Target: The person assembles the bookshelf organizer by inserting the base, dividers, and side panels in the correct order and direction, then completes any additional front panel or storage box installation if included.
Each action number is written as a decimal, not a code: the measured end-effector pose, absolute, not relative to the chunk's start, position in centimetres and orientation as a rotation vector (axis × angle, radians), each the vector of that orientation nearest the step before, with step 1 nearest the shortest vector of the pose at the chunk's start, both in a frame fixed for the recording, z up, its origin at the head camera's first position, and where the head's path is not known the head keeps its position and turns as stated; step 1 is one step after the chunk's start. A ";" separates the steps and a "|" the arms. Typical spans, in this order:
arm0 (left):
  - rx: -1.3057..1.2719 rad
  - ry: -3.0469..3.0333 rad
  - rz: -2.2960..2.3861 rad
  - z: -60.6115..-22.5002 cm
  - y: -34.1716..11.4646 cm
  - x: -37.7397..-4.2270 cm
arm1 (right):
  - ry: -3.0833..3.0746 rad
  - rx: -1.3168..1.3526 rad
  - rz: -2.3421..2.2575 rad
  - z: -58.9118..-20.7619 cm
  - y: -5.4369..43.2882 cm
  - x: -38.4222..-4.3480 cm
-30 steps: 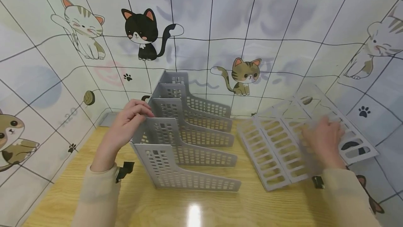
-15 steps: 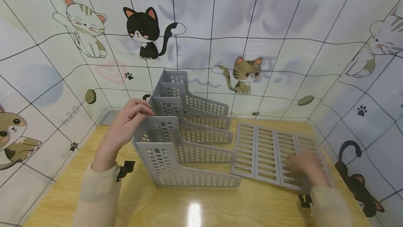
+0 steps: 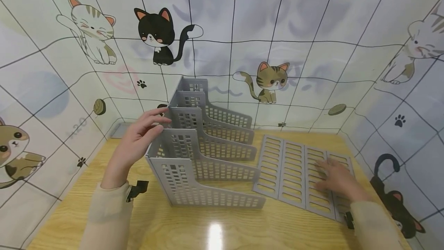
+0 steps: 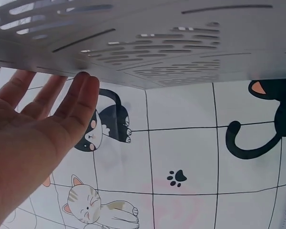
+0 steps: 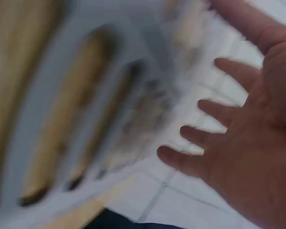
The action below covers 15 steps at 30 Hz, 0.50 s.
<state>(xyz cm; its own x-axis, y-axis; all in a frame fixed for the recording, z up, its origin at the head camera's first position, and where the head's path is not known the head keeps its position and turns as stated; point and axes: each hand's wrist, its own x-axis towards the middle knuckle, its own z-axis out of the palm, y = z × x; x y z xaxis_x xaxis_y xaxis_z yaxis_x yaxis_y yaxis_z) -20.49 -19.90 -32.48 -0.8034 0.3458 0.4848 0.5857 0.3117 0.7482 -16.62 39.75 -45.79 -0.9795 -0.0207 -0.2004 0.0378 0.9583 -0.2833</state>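
A grey plastic file rack (image 3: 180, 194) with several perforated dividers stands upright on the wood-look table. My left hand (image 3: 133, 142) is at its tall left side, fingers nearly straight at the upper edge. In the left wrist view, that hand's fingertips (image 4: 88, 81) meet the edge of the grey plastic. Right of the rack, a flat grey slotted panel (image 3: 305, 177) lies on the table, made of several joined strips. Over its right part my right hand (image 3: 338, 178) spreads its fingers, gripping nothing. Whether it touches the panel is unclear; the right wrist view is blurred.
Cat-printed sheeting (image 3: 215, 19) with a grid pattern encloses the table (image 3: 166, 229) at the back and both sides. A small grey piece with slots (image 3: 120, 130) lies in the back left corner, partly behind my left hand.
The slotted panel, tilted up in my right hand a second ago, now lies flat beside the rack, and that hand has let go. My left fingers have loosened from the rack's top edge.
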 end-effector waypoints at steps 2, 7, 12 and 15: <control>-0.860 -2.348 -1.491 -32.7 -20.0 -20.6 | 2.902 -0.018 -0.433 -46.7 40.5 -16.8; -0.850 -2.352 -1.496 -33.0 -20.0 -20.8 | 2.842 0.013 -0.375 -47.3 41.2 -16.8; -0.835 -2.351 -1.495 -33.0 -20.0 -20.8 | 2.793 0.073 -0.257 -46.4 39.7 -16.6; -0.837 -2.346 -1.493 -33.0 -19.9 -20.7 | 2.745 0.129 -0.235 -45.8 38.7 -16.3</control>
